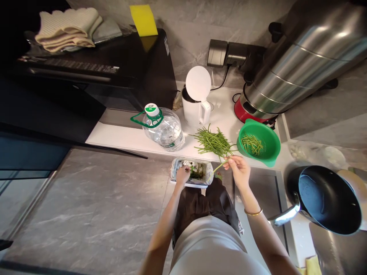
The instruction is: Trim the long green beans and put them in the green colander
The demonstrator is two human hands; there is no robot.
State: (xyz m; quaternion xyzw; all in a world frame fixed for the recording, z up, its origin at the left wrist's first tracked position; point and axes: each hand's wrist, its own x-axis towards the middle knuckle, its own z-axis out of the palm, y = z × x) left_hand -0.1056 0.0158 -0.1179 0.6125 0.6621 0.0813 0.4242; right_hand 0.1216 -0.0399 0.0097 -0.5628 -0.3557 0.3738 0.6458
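My right hand (pixel 240 170), closed in a pinch, holds a long thin green vegetable stem (pixel 220 165) at the counter's front edge. The stem slants down toward a lined waste bin (pixel 207 186). Over that bin, my left hand (pixel 182 175) has its fingers pinched together. Something green shows by its fingertips, but I cannot make out whether it is held. Just beyond my right hand lies a loose pile of green stems (pixel 213 141) on the counter. Shorter cut pieces (pixel 251 144) sit in a green colander (pixel 271 143) to the right.
A large water bottle (pixel 164 131) and a white kettle (pixel 197 110) with a raised lid stand behind the bin. A steel appliance (pixel 304 68) leans over the right back. A black wok (pixel 329 200) juts its handle leftward. A black oven-like box (pixel 137 72) fills the left back.
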